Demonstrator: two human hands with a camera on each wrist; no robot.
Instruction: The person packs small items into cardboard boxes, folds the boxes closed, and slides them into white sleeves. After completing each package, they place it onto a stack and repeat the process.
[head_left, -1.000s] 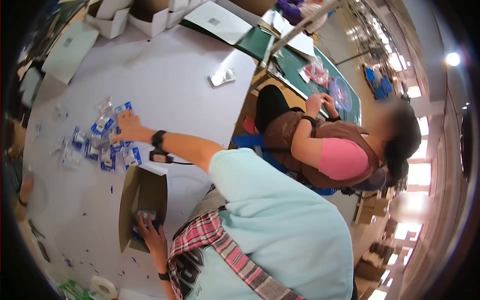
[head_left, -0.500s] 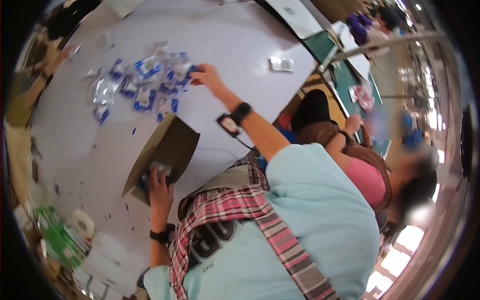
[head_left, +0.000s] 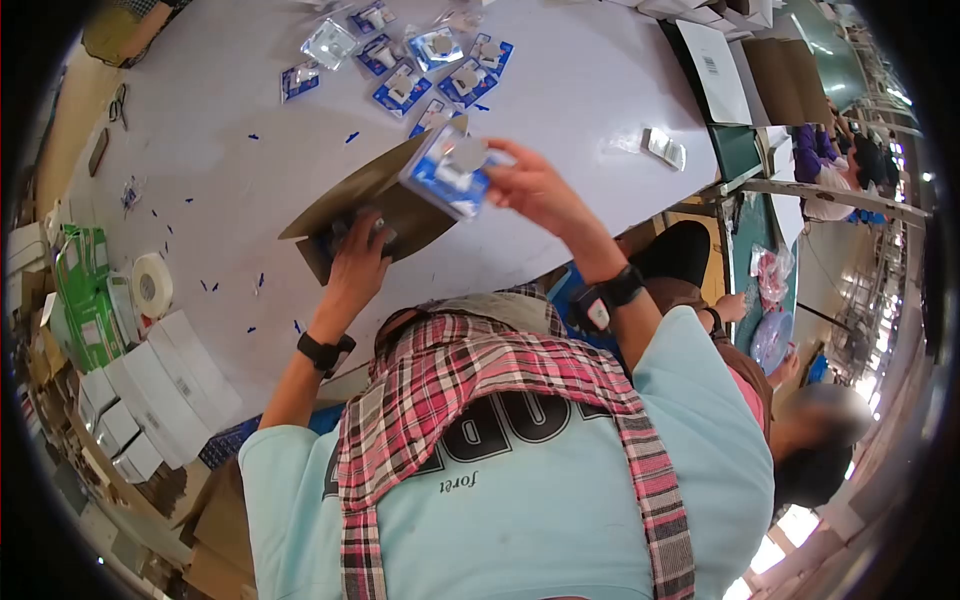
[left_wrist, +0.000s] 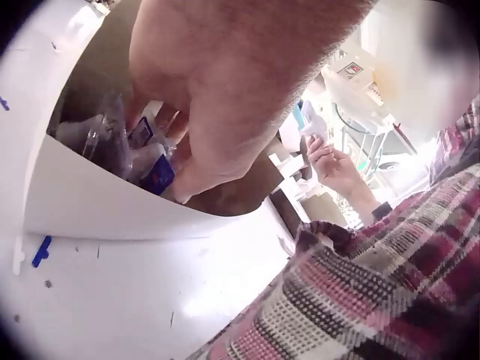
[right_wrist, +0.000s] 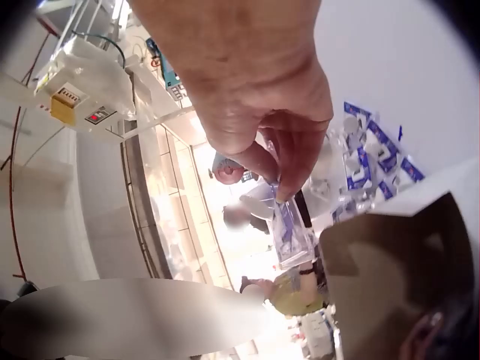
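My right hand (head_left: 540, 195) pinches a blister pack (head_left: 440, 180) by its edge, between thumb and fingers. The pack has a blue-and-white card and a clear front, and it overlaps the right end of an open cardboard box (head_left: 410, 220) in the head view. In the right wrist view the same pack (right_wrist: 291, 232) hangs from the fingertips. My left hand (head_left: 355, 262) reaches down inside the box, brown within and white outside. There its fingers and thumb hold clear packs with blue cards (left_wrist: 159, 174), partly hidden by the hand.
Several blue-carded blister packs (head_left: 402, 88) lie beyond the box. A silvery packet (head_left: 664, 149) is at the table's right. Small blue bits, a tape roll (head_left: 152, 285), scissors (head_left: 118, 105) and white cartons (head_left: 165, 385) are at left. Another person sits at right.
My right hand has picked up a blister pack from the pile and brought it back to the box. The left hand stays in the box, which now appears turned. The head view has swung round.
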